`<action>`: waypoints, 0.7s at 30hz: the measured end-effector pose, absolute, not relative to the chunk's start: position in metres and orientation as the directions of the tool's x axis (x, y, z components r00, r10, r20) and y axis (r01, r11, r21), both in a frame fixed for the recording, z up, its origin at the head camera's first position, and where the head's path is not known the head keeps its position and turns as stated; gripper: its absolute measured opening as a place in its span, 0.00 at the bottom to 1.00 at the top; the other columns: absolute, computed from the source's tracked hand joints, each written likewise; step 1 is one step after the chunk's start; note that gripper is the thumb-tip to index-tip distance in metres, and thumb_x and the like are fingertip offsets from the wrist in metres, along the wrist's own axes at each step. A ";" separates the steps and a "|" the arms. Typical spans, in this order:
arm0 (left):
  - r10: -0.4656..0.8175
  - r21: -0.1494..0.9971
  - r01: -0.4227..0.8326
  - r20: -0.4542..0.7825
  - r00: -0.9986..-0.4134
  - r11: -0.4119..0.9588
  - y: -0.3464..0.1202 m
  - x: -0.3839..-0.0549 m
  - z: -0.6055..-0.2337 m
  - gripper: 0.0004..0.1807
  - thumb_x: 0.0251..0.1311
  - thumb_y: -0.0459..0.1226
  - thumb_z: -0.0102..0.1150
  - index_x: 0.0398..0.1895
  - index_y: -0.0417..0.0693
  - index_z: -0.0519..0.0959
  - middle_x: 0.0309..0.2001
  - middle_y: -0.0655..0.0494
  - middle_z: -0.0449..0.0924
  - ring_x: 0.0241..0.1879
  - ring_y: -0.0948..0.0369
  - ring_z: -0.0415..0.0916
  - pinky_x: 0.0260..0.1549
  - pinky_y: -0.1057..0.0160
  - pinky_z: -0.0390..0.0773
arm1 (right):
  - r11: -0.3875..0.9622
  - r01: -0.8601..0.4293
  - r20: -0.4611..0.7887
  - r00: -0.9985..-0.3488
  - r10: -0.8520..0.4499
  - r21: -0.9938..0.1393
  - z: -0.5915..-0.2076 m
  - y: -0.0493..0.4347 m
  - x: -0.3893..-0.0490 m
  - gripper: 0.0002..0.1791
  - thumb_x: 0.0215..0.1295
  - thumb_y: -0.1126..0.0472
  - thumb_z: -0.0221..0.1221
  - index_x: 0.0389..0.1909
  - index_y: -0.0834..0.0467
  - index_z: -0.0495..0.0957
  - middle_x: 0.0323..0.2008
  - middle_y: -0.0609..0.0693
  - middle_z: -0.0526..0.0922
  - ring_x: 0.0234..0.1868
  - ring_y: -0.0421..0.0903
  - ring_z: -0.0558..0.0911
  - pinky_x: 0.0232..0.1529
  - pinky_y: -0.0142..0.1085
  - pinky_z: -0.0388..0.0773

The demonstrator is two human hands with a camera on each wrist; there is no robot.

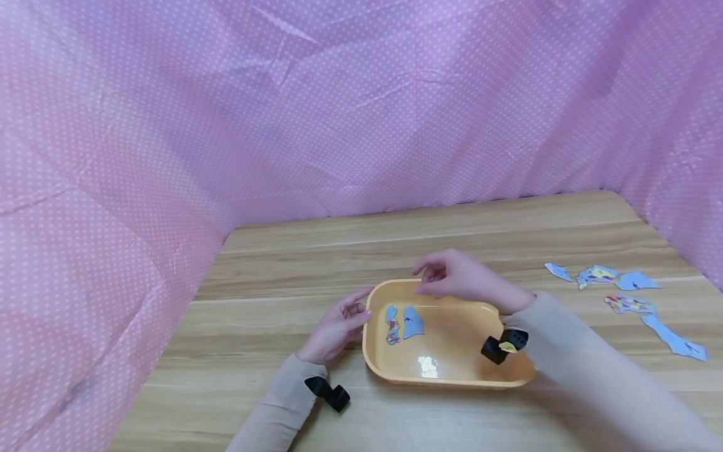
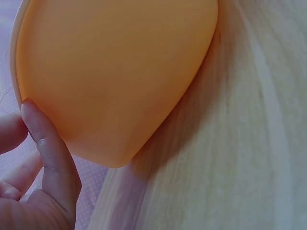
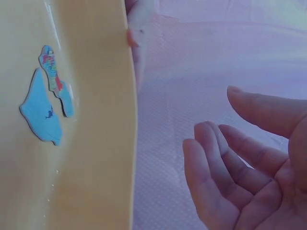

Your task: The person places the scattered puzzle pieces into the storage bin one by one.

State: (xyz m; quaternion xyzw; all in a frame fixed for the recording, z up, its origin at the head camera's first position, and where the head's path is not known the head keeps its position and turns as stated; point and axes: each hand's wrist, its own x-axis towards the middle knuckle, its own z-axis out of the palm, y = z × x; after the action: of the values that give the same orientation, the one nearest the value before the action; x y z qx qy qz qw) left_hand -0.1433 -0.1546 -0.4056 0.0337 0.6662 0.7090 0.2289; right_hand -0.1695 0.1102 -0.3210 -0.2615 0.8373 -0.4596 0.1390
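Observation:
A yellow-orange plastic tray (image 1: 452, 370) is in front of me in the head view. My left hand (image 1: 334, 329) holds its left side, and in the left wrist view the thumb (image 2: 48, 148) and forefinger meet at the rim. Inside, toward the left end, are two puzzle pieces: a plain blue one (image 3: 41, 110) and a narrow multicoloured one (image 3: 52, 72). My right hand (image 1: 454, 276) is over the tray's far rim with nothing in it. Its fingers (image 3: 211, 177) are loosely bent and apart from the thumb in the right wrist view.
Several loose puzzle pieces lie on the wooden table (image 1: 282, 270) to the right, among them a long blue one (image 1: 672, 338) and a multicoloured one (image 1: 629, 304). Pink dotted cloth (image 1: 361, 125) hangs behind the table and along its sides.

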 end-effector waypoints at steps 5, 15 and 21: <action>0.367 0.960 -0.280 -0.262 -0.892 0.003 -0.155 -0.144 -0.406 0.30 0.66 0.29 0.48 0.71 0.46 0.58 0.40 0.53 0.71 0.37 0.63 0.74 0.36 0.66 0.79 | 0.447 -0.319 0.016 -0.828 -0.560 -0.836 -0.311 0.123 -0.162 0.17 0.57 0.63 0.65 0.46 0.67 0.78 0.29 0.50 0.82 0.28 0.43 0.80 0.29 0.33 0.79; 0.366 0.962 -0.270 -0.260 -0.894 0.025 -0.154 -0.144 -0.403 0.29 0.66 0.29 0.48 0.71 0.46 0.58 0.40 0.52 0.71 0.37 0.62 0.74 0.35 0.65 0.80 | 0.419 -0.379 0.092 -0.821 -0.563 -0.825 -0.305 0.147 -0.142 0.16 0.57 0.63 0.65 0.44 0.68 0.77 0.27 0.49 0.80 0.26 0.37 0.78 0.28 0.32 0.79; 0.357 0.958 -0.286 -0.271 -0.894 0.013 -0.154 -0.142 -0.404 0.29 0.66 0.29 0.49 0.71 0.46 0.59 0.40 0.53 0.71 0.37 0.63 0.74 0.35 0.65 0.79 | 0.412 -0.385 0.110 -0.826 -0.553 -0.826 -0.314 0.160 -0.134 0.16 0.57 0.65 0.64 0.44 0.69 0.77 0.28 0.50 0.80 0.27 0.36 0.78 0.29 0.32 0.80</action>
State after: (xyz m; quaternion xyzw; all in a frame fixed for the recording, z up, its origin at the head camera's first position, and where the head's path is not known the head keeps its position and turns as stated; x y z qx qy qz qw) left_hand -0.1424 -0.1540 -0.4040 0.0266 0.6737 0.7021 0.2290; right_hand -0.1343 0.1598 -0.3143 -0.2809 0.8353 -0.4640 0.0902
